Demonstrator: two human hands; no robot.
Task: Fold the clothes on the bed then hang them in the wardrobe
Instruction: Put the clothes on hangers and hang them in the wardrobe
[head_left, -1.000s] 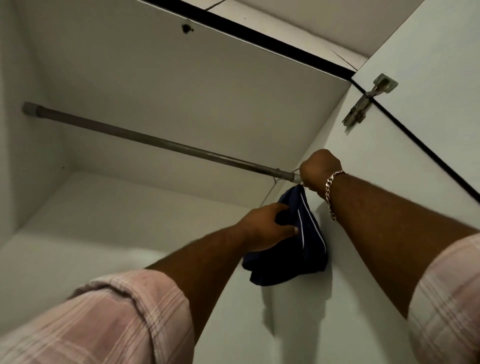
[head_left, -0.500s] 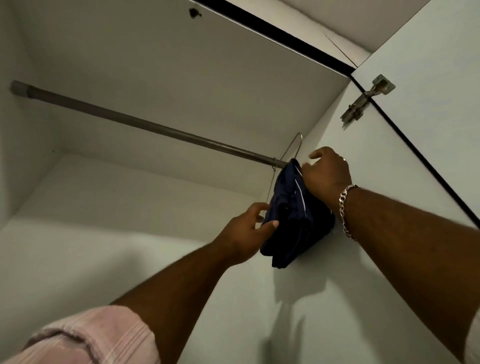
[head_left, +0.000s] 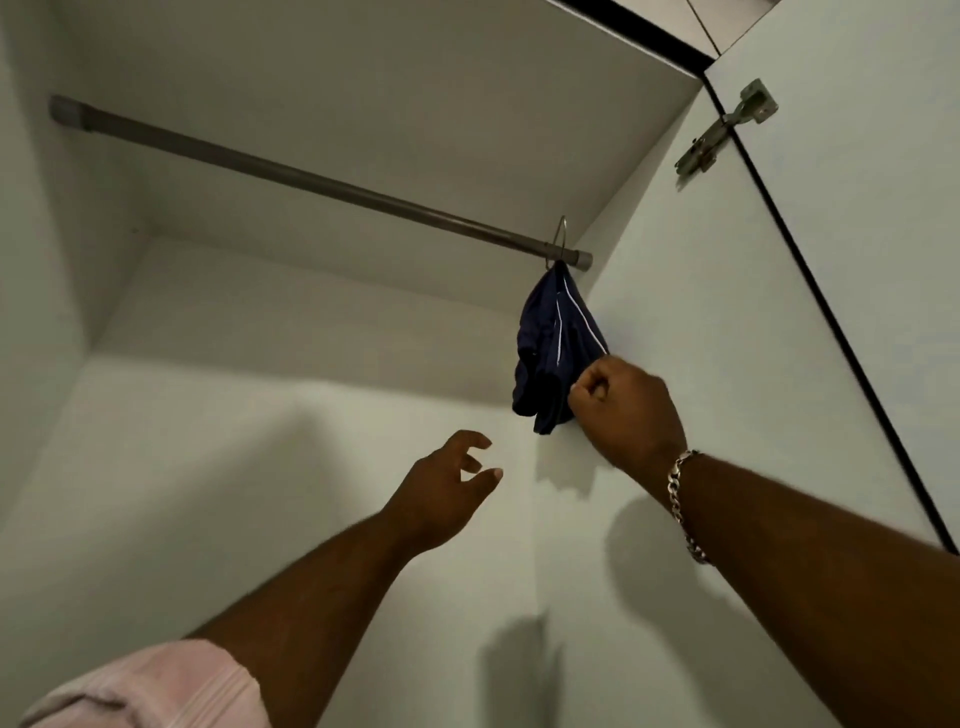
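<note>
Inspection from below, looking up into the wardrobe (head_left: 311, 467). My left hand (head_left: 447, 493) is raised in free air, fingers spread and loosely bent, grasping nothing; it is released and touches no surface that I can make out. My right hand (head_left: 626, 410) is up and to the right of the left, curled into a fist; its knuckles meet the lower right edge of the dark blue garment (head_left: 558, 348). Whether the fingers pinch a fold of the cloth or merely lie against it, I cannot tell, since the fingertips are tucked out of sight. The garment hangs directly above and just to the left of my right hand, bunched, with thin white piping running down it. It hangs from a wire hanger (head_left: 560, 240), whose hook passes over the rail (head_left: 311, 179) near the rail's right end, above my right hand. The garment sits close against the right side wall (head_left: 675, 312) of the wardrobe. The rail runs from there up and away to the far left, well apart from my left hand. A chain bracelet (head_left: 680, 499) is on my right wrist. A pink checked sleeve (head_left: 156, 686) covers my left upper arm at the bottom of the view. A metal hinge (head_left: 727, 130) is fixed to the open door (head_left: 857, 208), above and to the right of my right hand.
</note>
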